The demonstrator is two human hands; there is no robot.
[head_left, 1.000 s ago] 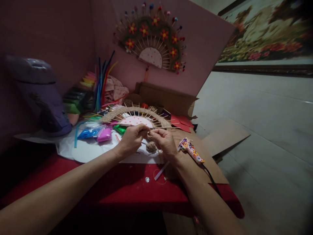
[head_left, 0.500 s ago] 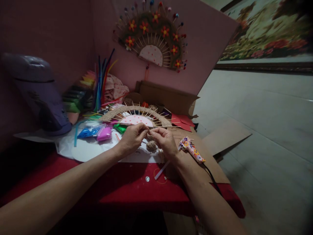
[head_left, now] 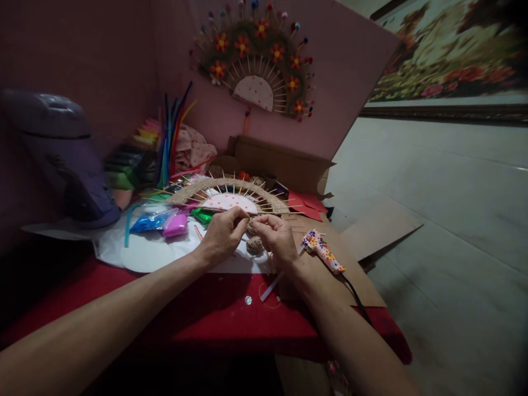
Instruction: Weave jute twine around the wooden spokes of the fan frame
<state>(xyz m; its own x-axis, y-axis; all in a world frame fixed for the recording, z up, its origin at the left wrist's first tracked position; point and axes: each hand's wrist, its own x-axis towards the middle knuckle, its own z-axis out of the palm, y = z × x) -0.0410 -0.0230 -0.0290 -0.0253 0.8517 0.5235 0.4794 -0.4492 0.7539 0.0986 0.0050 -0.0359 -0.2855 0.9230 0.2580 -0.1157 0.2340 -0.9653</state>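
Observation:
My left hand [head_left: 223, 233] and my right hand [head_left: 275, 236] meet fingertip to fingertip over the white sheet, both pinched closed. Whatever is between their fingertips is too small to make out. Just beyond them lies a fan shape of thin sticks with a woven twine band [head_left: 223, 183] and a white half-circle with pink dots [head_left: 229, 203]. A small ball of twine [head_left: 254, 245] rests below and between my hands. Right of my right hand, a glue gun with a flowered cover [head_left: 324, 251] lies on brown cardboard [head_left: 350, 281].
A purple flask [head_left: 68, 159] stands at the left. Blue and pink packets [head_left: 175, 225] lie on the white sheet [head_left: 111, 242]. Pipe cleaners [head_left: 165, 143] stand behind. A finished flowered fan [head_left: 253, 91] hangs on the wall. Red cloth [head_left: 198, 316] covers the table's front.
The whole view has shifted very slightly. Both hands keep nearly the same pinched pose and place.

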